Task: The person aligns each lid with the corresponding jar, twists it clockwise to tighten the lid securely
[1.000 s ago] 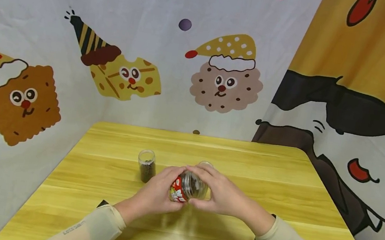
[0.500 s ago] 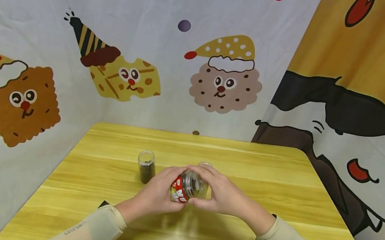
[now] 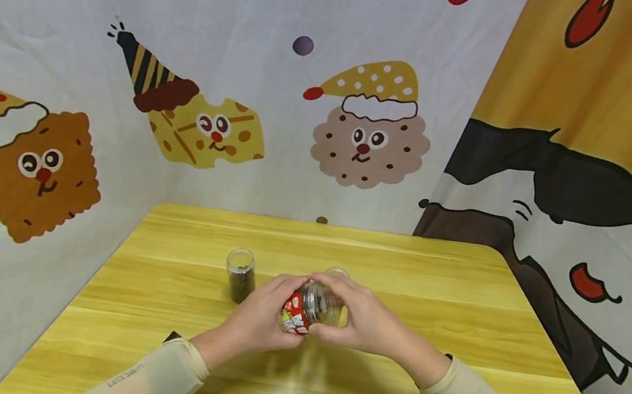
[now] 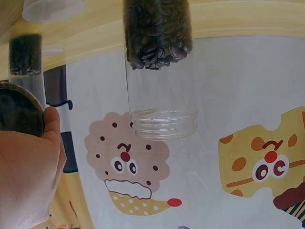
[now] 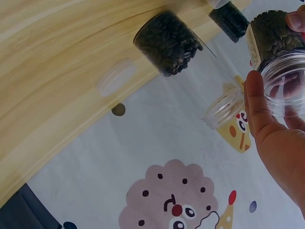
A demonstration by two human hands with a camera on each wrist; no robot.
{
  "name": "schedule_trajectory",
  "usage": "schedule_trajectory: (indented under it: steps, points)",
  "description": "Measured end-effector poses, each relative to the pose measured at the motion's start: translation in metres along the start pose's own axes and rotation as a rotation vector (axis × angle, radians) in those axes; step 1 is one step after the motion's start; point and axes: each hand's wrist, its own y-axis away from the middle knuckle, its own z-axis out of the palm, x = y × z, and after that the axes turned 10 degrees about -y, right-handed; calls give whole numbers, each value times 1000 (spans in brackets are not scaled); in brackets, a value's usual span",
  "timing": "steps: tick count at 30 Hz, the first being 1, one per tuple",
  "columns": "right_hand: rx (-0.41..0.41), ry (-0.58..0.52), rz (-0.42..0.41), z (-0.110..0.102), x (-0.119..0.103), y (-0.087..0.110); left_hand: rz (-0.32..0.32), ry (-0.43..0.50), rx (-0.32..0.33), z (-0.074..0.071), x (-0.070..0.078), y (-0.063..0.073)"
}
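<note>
Just above the table, my left hand (image 3: 267, 314) grips a clear jar (image 3: 296, 314) with a red printed label around its body. My right hand (image 3: 357, 312) curls around the same jar's clear, ridged mouth end, which points right. Dark seed-like pieces fill the jar's labelled part in the right wrist view, where the right fingers (image 5: 257, 98) lie along the clear end. An open glass (image 3: 241, 277) partly filled with dark beans stands left of the hands. Another clear jar's rim (image 3: 337, 272) shows behind the right hand, its body mostly hidden.
The wooden table (image 3: 197, 234) carries the jars. In the right wrist view a translucent disc (image 5: 116, 76) lies on the table beside a bean-filled jar (image 5: 167, 43). A printed cloth (image 3: 294, 88) hangs behind the table's far edge.
The head view has shifted slightly. Both hands keep their hold on the jar with almost no visible movement.
</note>
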Motion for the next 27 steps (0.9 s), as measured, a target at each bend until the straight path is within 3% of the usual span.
schedule_trajectory:
  steps: [9,21,27]
  points:
    - [11,-34,50,2,-2,1,-18,-11,-2,-3,3,0]
    - [26,-203,140,4,-8,1,54,-97,120,-5,2,2]
    - [50,-244,182,9,-10,0,54,-131,135,-7,2,3]
